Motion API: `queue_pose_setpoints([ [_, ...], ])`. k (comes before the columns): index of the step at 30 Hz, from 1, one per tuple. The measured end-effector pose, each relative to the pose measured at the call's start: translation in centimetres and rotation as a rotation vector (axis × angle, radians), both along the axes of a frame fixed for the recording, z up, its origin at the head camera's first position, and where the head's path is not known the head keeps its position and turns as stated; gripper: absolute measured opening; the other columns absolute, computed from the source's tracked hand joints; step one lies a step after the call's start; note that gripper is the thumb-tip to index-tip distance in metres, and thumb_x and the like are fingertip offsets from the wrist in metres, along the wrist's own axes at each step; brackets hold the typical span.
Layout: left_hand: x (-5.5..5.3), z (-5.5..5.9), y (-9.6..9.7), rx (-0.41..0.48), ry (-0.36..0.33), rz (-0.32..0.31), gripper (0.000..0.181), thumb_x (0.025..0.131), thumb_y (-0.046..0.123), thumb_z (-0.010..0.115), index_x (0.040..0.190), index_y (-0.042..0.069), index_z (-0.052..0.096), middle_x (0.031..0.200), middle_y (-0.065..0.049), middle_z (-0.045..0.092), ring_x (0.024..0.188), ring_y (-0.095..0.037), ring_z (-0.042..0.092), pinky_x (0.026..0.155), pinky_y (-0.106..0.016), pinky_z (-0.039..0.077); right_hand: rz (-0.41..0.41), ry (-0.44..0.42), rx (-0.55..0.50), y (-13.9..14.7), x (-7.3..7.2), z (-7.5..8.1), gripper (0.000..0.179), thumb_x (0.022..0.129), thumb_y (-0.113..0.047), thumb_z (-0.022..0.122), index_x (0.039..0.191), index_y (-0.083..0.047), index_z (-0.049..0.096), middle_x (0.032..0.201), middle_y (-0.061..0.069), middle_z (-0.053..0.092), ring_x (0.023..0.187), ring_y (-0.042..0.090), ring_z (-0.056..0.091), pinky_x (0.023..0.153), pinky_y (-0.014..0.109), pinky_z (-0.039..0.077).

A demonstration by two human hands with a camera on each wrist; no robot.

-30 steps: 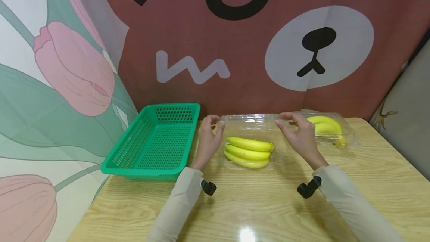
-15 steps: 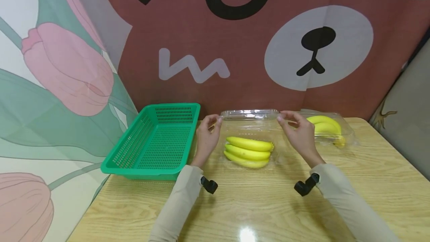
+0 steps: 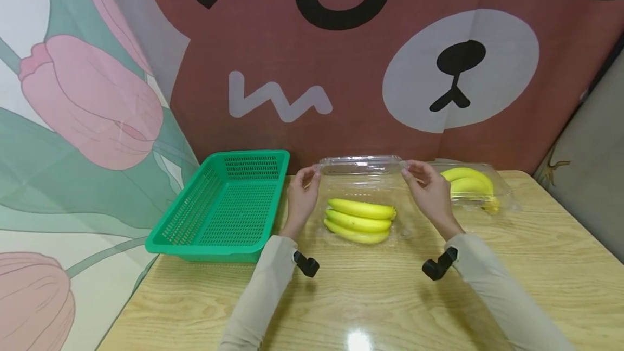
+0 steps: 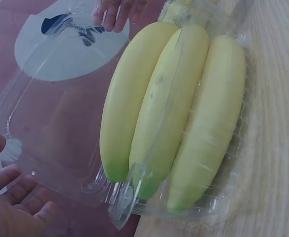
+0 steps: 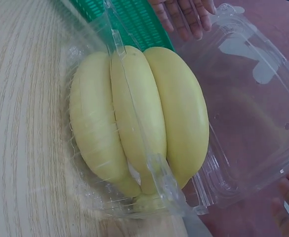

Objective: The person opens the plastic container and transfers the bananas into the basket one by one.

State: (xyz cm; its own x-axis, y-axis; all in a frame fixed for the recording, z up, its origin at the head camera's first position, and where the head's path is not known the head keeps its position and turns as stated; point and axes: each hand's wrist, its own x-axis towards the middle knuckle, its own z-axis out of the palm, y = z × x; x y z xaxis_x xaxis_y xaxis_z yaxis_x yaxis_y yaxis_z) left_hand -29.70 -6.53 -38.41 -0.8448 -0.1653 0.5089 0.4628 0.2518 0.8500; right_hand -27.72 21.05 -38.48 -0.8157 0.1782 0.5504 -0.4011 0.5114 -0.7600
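A bunch of three yellow bananas (image 3: 361,221) with greenish tips lies in a clear plastic clamshell box (image 4: 223,202) on the table. The box's hinged lid (image 3: 361,166) stands swung up at the back, away from the bananas. At the lid's left corner, my left hand (image 3: 301,199) pinches the rim between thumb and fingers. My right hand (image 3: 430,196) does the same at the right corner. Seen from the left wrist, the lid (image 4: 60,123) is transparent, with the backdrop showing through it. The bananas (image 5: 139,118) fill the base in the right wrist view.
A green perforated plastic basket (image 3: 234,215) stands to the left of the box. To the right, behind my right hand, is a second clear box (image 3: 504,191) with bananas (image 3: 470,183) inside. A printed cloth backdrop (image 3: 361,134) rises behind the wooden table (image 3: 370,297).
Between the hands, the lid's far edge has risen a little in view and its angle has changed. Both hands have kept hold of its corners; the bananas and basket have stayed put.
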Motion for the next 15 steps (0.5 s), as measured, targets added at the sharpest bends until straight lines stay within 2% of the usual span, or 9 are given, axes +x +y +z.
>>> queue_pose_setpoints([
  [3,-0.2,-0.2,0.0,-0.012,-0.02,-0.002,0.023,0.095,0.009,0.062,0.11,-0.008,0.063,0.11,-0.022,0.066,0.105,-0.036,0.063,0.088,-0.042,0.052,0.006,-0.028,0.001,0.1,-0.2,-0.3,0.039,0.096,-0.03,0.062,0.123,-0.001,0.062,0.117,0.014,0.066,0.106,0.028,0.063,0.082,0.023,0.052],
  [9,-1.0,-1.1,0.0,-0.029,-0.084,-0.011,0.027,0.096,0.013,0.062,0.113,-0.007,0.063,0.114,-0.022,0.065,0.107,-0.035,0.062,0.092,-0.04,0.05,0.031,-0.082,-0.009,0.1,-0.7,-0.9,0.042,0.096,-0.03,0.061,0.125,0.002,0.06,0.119,0.017,0.065,0.106,0.03,0.062,0.087,0.032,0.052],
  [12,-1.3,-1.6,0.1,-0.036,-0.111,-0.015,0.028,0.096,0.014,0.061,0.114,-0.007,0.063,0.115,-0.023,0.064,0.107,-0.037,0.061,0.093,-0.042,0.049,0.039,-0.1,-0.008,0.0,-0.9,-1.2,0.044,0.096,-0.029,0.061,0.128,0.003,0.058,0.117,0.02,0.065,0.106,0.032,0.062,0.085,0.025,0.051],
  [15,-1.4,-2.1,0.0,-0.053,-0.138,-0.014,0.028,0.095,0.012,0.061,0.115,-0.007,0.062,0.117,-0.024,0.063,0.108,-0.038,0.061,0.093,-0.043,0.049,0.05,-0.127,0.008,0.0,-1.0,-1.6,0.048,0.097,-0.028,0.06,0.132,0.004,0.054,0.118,0.023,0.063,0.107,0.035,0.062,0.085,0.03,0.052],
])
